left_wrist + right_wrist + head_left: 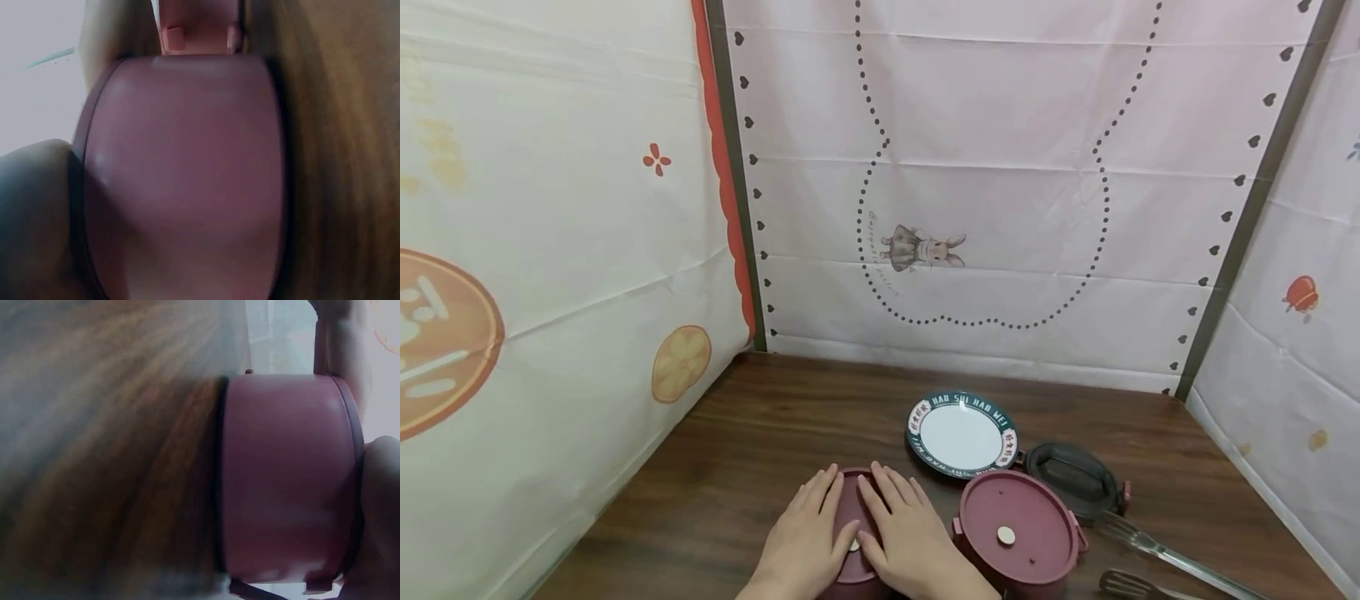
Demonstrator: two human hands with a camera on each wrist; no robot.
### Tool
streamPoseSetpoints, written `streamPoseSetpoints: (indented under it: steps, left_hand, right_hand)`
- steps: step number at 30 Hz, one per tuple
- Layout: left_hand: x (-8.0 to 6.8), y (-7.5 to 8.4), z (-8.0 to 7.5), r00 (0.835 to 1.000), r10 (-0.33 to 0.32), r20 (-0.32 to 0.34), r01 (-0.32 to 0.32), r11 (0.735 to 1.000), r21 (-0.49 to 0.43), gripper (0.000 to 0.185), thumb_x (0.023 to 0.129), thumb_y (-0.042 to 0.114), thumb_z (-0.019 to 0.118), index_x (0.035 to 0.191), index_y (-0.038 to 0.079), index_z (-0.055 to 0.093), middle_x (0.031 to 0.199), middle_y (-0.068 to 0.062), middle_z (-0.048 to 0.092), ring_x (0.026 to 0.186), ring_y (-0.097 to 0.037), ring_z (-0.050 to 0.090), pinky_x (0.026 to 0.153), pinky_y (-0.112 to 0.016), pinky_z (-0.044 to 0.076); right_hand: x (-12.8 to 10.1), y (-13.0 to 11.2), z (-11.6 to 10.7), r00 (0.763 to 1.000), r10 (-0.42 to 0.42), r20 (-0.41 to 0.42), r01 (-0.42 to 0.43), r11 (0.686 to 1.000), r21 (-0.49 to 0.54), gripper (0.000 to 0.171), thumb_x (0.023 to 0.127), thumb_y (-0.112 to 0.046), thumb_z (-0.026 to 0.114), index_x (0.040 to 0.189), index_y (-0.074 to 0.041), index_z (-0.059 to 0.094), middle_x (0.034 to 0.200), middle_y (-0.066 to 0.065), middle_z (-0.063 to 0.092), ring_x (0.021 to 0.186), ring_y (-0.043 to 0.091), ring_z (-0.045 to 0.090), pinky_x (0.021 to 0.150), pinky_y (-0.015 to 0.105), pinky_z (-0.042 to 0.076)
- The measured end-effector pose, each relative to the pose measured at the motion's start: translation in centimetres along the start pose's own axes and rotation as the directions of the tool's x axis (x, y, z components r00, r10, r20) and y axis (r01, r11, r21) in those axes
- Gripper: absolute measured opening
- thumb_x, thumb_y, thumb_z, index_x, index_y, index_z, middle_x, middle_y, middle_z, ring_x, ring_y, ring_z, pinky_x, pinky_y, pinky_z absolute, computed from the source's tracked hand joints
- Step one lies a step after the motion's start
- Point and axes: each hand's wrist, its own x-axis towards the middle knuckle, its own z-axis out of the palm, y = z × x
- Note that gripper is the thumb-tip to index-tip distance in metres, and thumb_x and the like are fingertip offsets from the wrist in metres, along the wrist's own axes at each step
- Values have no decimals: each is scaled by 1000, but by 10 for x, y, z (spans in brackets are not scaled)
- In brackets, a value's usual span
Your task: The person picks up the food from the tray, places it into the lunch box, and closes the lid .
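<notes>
- A round maroon plastic lunch container is seen at the near edge of the brown wooden table; it is taken as the landmark for all positions below.
- The left hand is laid flat on the left part of the container's lid, fingers straight and together, nothing gripped.
- The right hand is laid flat on the right part of the same lid, fingers extended and slightly spread — pressing or resting, not curled round anything.
- In the left wrist view the maroon wall of the container fills the frame, with a latch tab at its far side; whether the latch is fastened cannot be told.
- In the right wrist view the container is shown standing on the wood.
- Just right of the container a second round maroon lidded container is seen, closed, with a pale disc at the lid centre.
- Behind and to the right, a white round plate with a dark green lettered rim lies bare.
- Further right a dark grey round lid or tray and two metal utensils are noted.
- Judgement: the lid appears seated on the container and is being pressed down — latching, if any, is judged not confirmed; the grey piece and utensils lie untouched.
</notes>
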Motion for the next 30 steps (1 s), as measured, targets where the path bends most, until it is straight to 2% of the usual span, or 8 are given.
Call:
streamPoseSetpoints:
  steps: [4,7,11,17,22,26,28,30]
  left_hand:
    - [-2,0,2,997,41,-60,-39,999,37,58,99,37,56,142,-1,51,153,-19,45,143,-36,41,115,-51,36]
    - [-3,-1,3,995,55,-78,-51,997,59,57,99,36,56,143,1,50,154,-19,44,143,-36,40,115,-50,36]
    - [-2,-2,3,997,42,-68,-39,998,46,56,100,36,54,144,2,50,154,-19,43,143,-37,40,115,-50,37]
    - [-2,-3,2,1000,12,-21,-12,1000,20,58,100,37,54,146,2,48,156,-18,41,144,-36,38,115,-49,38]
    - [-1,-3,2,1000,10,4,-10,1000,-4,59,101,38,51,147,1,45,157,-18,39,146,-36,36,116,-50,35]
    - [1,-2,0,1000,5,26,-4,999,-35,59,103,37,49,149,1,42,158,-19,36,147,-38,33,118,-54,31]
    - [1,0,-2,1000,-8,20,9,999,-53,57,103,35,49,149,1,41,159,-19,35,148,-40,31,118,-59,28]
    - [1,4,-6,1000,-14,-14,13,997,-71,55,103,32,50,149,1,42,159,-19,35,148,-42,30,117,-63,27]
  right_hand:
    - [-1,2,3,999,-30,-39,31,999,35,59,104,-45,37,154,-14,38,163,12,31,149,29,32,115,50,37]
    - [-2,4,4,998,-45,-51,49,996,80,60,104,-45,39,155,-13,37,163,13,29,148,31,32,115,49,37]
    - [-1,5,3,998,-52,-38,56,991,122,61,105,-47,37,156,-13,35,164,14,26,149,32,30,113,51,39]
    - [-1,6,3,997,-70,-30,73,986,149,64,105,-50,36,156,-11,33,164,16,26,148,35,30,113,52,39]
    - [-2,6,0,1000,-29,6,27,977,209,67,104,-53,35,157,-13,30,165,13,25,151,33,26,113,60,35]
    - [-2,7,-5,1000,-11,28,2,959,282,72,102,-57,38,159,-16,25,166,10,22,153,34,20,115,66,26]
    - [-5,8,-9,1000,-20,10,16,949,315,73,102,-56,41,160,-16,22,167,9,20,154,34,17,117,66,23]
    - [-9,9,-16,1000,-22,-17,26,936,352,72,102,-52,44,160,-17,21,167,9,19,154,34,16,118,64,24]
